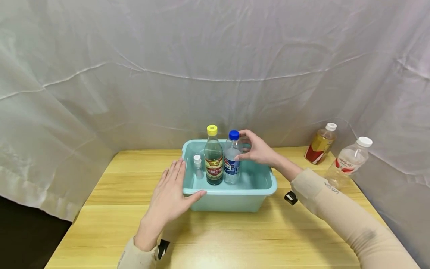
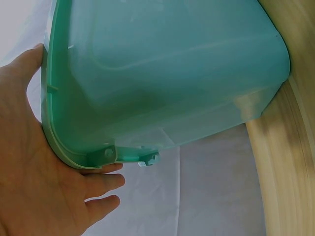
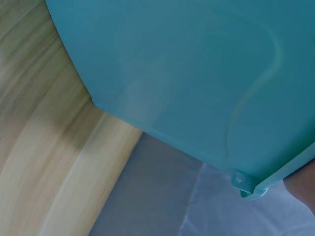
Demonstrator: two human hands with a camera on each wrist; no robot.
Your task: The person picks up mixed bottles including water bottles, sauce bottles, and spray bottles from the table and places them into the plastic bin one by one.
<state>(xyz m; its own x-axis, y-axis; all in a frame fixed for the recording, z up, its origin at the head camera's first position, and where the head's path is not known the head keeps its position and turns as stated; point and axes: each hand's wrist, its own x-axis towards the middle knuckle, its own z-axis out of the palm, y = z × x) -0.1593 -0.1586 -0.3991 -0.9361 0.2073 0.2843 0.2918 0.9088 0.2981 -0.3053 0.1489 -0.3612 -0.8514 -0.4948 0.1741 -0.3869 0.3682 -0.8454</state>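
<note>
Blue-capped bottle: clear plastic bottle with a blue label (image 1: 231, 172), upright inside the teal bin, right of the yellow-capped bottle; whether its base bears on the bin floor cannot be told.
Right hand: the right hand (image 1: 256, 149) reaches over the bin's right side and grips the blue-capped bottle at its upper part, thumb on the near side, fingers behind.
Left hand: the left hand (image 1: 169, 196) lies with fingers extended along the left rim, thumb over the front rim, the bin corner seated between them; it grasps nothing.
Teal bin: the teal bin (image 1: 225, 201) stands on the wooden desk (image 1: 114, 228).
Obstruction, left of grip: yellow-capped bottle (image 1: 214, 166), dark contents, upright just beside the blue-capped bottle; contact between the two cannot be confirmed.
Other contents: small white-capped bottle (image 1: 198, 170), upright near the bin's left wall.
Desk, right side: gold-and-red-labelled bottle (image 1: 320, 145) near the back edge; clear white-capped bottle (image 1: 349, 162) in front of it, its base partly covered by the right sleeve (image 1: 349, 220).
Wrists: a small black device (image 1: 163, 248) shows at the left cuff, another beside the right.
Backdrop: creased pale cloth (image 1: 201, 52) hangs behind the desk.
</note>
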